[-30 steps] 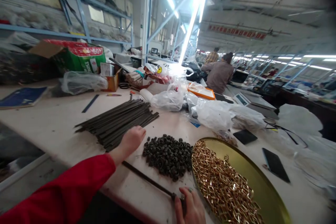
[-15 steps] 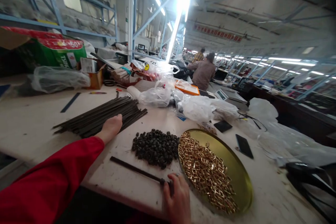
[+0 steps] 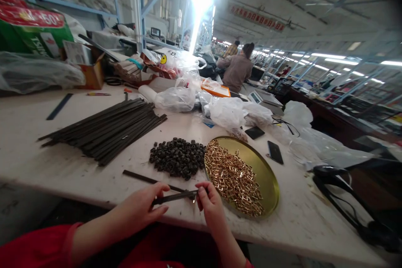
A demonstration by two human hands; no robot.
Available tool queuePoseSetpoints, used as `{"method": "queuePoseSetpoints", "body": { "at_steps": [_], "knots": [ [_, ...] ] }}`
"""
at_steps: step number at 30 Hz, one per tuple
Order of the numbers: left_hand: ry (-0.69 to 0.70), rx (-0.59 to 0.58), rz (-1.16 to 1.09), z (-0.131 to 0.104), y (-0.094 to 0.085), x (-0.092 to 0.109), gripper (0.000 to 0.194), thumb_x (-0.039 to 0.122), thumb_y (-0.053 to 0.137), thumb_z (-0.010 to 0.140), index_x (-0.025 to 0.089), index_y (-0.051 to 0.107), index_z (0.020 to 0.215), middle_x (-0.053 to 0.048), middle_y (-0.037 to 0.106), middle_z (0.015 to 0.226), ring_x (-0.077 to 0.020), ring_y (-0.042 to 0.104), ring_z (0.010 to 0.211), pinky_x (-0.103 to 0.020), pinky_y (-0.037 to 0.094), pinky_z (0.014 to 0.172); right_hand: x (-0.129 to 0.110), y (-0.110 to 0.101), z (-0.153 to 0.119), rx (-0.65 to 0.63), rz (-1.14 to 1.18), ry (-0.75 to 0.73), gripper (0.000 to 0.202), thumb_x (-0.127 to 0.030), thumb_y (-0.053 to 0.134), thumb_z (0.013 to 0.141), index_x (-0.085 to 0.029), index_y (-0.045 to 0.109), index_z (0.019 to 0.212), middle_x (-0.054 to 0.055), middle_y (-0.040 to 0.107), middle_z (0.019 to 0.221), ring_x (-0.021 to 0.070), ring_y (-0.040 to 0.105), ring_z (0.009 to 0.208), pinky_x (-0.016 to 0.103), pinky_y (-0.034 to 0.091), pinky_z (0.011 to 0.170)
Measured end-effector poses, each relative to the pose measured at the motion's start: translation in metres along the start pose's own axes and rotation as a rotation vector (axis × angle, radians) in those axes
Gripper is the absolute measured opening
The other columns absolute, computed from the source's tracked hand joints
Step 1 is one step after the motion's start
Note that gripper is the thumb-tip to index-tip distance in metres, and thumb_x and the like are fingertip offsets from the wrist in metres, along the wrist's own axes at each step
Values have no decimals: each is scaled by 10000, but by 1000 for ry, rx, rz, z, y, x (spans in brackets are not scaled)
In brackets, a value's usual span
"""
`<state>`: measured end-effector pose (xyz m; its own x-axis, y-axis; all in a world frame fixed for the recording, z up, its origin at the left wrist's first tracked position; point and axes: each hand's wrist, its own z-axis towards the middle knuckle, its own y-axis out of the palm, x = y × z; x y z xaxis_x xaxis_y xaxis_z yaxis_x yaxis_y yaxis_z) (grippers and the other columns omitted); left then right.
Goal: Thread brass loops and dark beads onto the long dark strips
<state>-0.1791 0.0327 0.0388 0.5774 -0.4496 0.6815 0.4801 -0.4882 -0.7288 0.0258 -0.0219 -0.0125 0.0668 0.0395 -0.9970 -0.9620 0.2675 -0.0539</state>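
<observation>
My left hand [image 3: 141, 207] and my right hand [image 3: 210, 206] hold the two ends of one thin dark strip [image 3: 174, 197] at the table's near edge. A second dark strip [image 3: 147, 179] lies flat just beyond it. Behind them sits a heap of small black rings [image 3: 177, 157]. To its right a round gold tray [image 3: 266, 176] holds a pile of small gold buckles [image 3: 233, 176]. A large bundle of dark strips [image 3: 103, 127] lies farther left on the white table [image 3: 37, 150].
Plastic bags [image 3: 232, 111], boxes and a green carton [image 3: 31, 29] crowd the table's far side. Two dark phones [image 3: 275, 152] lie right of the tray, and black cables [image 3: 345, 201] lie at the right. A person [image 3: 236, 71] sits at a bench beyond.
My left hand left the bundle of strips and came back to the near edge. Both hands now hold one strip lifted off the table. The view has tilted down and right.
</observation>
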Motion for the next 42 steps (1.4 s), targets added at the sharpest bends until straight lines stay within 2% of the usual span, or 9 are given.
{"method": "queuePoseSetpoints", "body": {
  "at_steps": [2, 4, 9, 18, 21, 26, 31, 36, 42],
  "knots": [
    [-102, -175, -259, 4, 4, 4, 300, 326, 429, 789, 184, 551, 1025, 17, 569, 697, -124, 517, 537, -217, 409, 507, -1, 4, 5, -73, -122, -50, 272, -403, 405, 876, -170, 523, 953, -49, 463, 574, 106, 460, 494, 214, 372, 466],
    [-217, -266, -479, 12, 5, 7, 315, 327, 403, 775, 173, 562, 999, 53, 507, 606, -80, 409, 409, -180, 310, 385, -3, 5, 15, -45, -354, -162, 233, -325, 370, 897, -178, 538, 964, -8, 539, 672, 134, 534, 609, 241, 428, 556],
    [-424, -172, -778, 21, 5, 7, 294, 304, 474, 650, 151, 557, 887, 66, 503, 609, -40, 330, 375, -152, 242, 346, -3, -5, 50, 21, -1012, -329, 134, -131, 474, 825, -177, 594, 866, 69, 583, 857, 188, 557, 774, 290, 416, 685],
    [-462, -180, -914, 24, 8, 2, 273, 304, 516, 635, 148, 576, 850, 59, 527, 604, -32, 339, 376, -147, 241, 346, 7, -3, 67, -25, -1083, -343, 167, -89, 510, 799, -185, 558, 671, 44, 557, 731, 167, 517, 687, 263, 365, 624],
    [-478, -170, -917, 23, 8, 5, 321, 295, 515, 647, 145, 588, 921, 51, 538, 618, -40, 349, 393, -152, 237, 356, 6, -11, 63, -19, -1041, -331, 124, -106, 495, 808, -168, 580, 742, 53, 591, 745, 175, 540, 704, 281, 400, 660],
    [-442, -210, -963, 20, 8, 13, 336, 234, 502, 643, 146, 616, 946, 33, 560, 679, -46, 387, 445, -153, 261, 389, 1, -30, 39, 64, -597, -211, 259, -262, 452, 861, -146, 557, 1068, 83, 620, 928, 180, 585, 823, 316, 466, 745],
    [-438, -285, -1025, 16, 13, 24, 364, 194, 495, 636, 150, 636, 969, 20, 580, 681, -56, 393, 468, -146, 274, 395, -3, -32, 6, 15, 67, 150, 324, -420, 533, 811, -172, 603, 1007, 22, 621, 736, 146, 596, 675, 291, 502, 668],
    [-438, -315, -1036, 11, 14, 33, 357, 188, 500, 646, 146, 643, 971, 8, 610, 709, -58, 406, 472, -149, 277, 398, -10, -23, -11, 30, 649, 376, 248, -355, 730, 668, -192, 625, 823, -23, 619, 720, 74, 584, 600, 180, 511, 587],
    [-478, -283, -1089, 7, 15, 35, 293, 215, 547, 641, 134, 659, 900, -18, 636, 740, -73, 427, 510, -158, 285, 425, -14, -22, -16, 88, 875, 429, 283, -258, 797, 601, -187, 646, 830, -32, 651, 711, 51, 599, 562, 137, 521, 544]
  ]
}}
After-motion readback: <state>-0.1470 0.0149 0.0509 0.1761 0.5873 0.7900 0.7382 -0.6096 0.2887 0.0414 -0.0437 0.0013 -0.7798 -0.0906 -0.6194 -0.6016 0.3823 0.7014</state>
